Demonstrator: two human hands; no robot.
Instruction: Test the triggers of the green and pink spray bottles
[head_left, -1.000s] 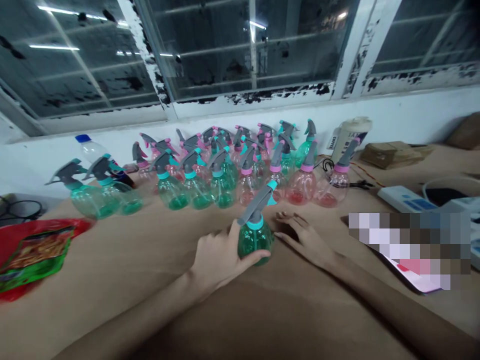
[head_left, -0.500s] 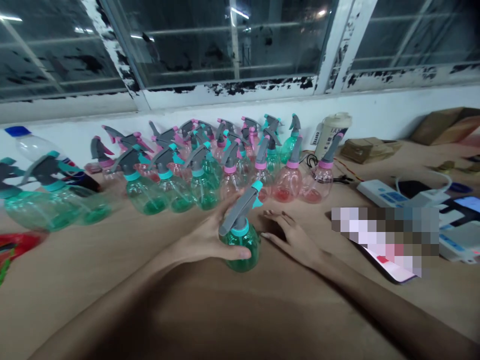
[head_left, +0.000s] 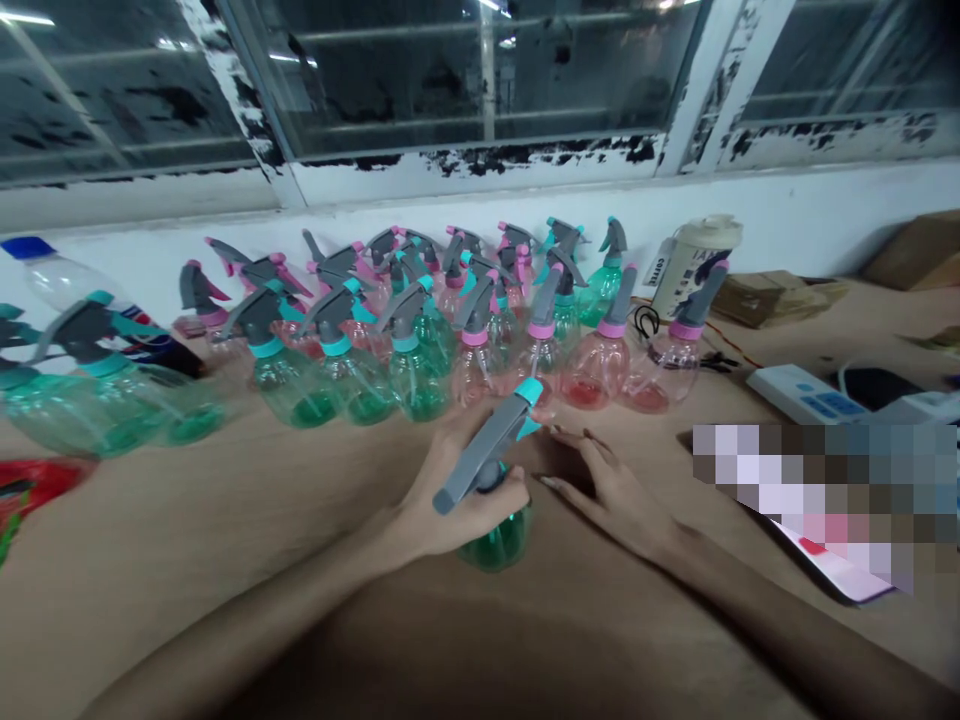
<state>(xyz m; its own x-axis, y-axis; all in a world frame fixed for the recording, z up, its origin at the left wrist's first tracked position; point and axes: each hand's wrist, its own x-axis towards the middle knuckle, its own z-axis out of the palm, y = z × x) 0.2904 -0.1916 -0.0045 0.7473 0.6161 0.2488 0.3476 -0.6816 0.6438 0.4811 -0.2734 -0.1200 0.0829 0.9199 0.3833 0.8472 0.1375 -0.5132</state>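
Observation:
My left hand (head_left: 442, 515) is closed around the neck of a green spray bottle (head_left: 496, 545), which stands on the table in front of me. Its grey spray head, with turquoise nozzle and trigger, slants up to the right. Fingers and thumb cover the turquoise collar. To the right of the bottle, my right hand (head_left: 619, 490) rests low over the tabletop with its fingers apart, holding nothing. Behind both hands are green spray bottles (head_left: 418, 385) with turquoise collars and pink spray bottles (head_left: 598, 370) with pink collars, several of each, all with grey heads.
A phone (head_left: 840, 565), partly blurred out, lies at the right beside a white power strip (head_left: 810, 395). A coffee cup (head_left: 694, 265) and a cardboard box (head_left: 780, 298) stand along the back wall. At the left are a blue-capped cola bottle (head_left: 64, 290) and a red packet (head_left: 37, 490).
My left hand has shifted its grip from the bottle's body up to its neck. My right hand stays open beside it. The view has turned slightly, so most things appear farther right.

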